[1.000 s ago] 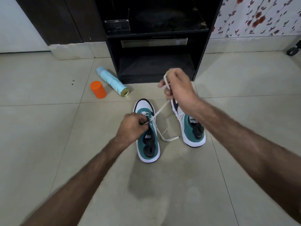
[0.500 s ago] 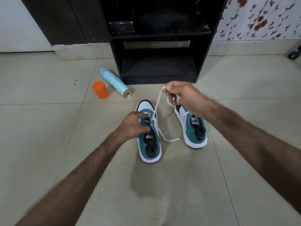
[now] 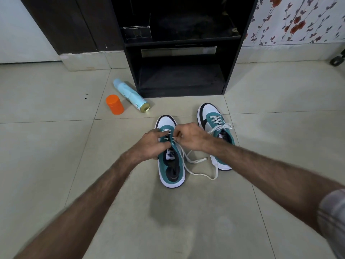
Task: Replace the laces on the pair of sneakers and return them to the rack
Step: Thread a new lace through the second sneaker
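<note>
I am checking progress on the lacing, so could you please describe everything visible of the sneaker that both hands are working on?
The teal-and-white low-top sneaker stands upright on the tiled floor, its white toe towards the black rack. It has a white sole, a dark lining and a tongue label. Its white lace crosses only the front eyelets; the loose end trails on the floor to its right. The left hand grips its side and the right hand pinches the lace.
</note>
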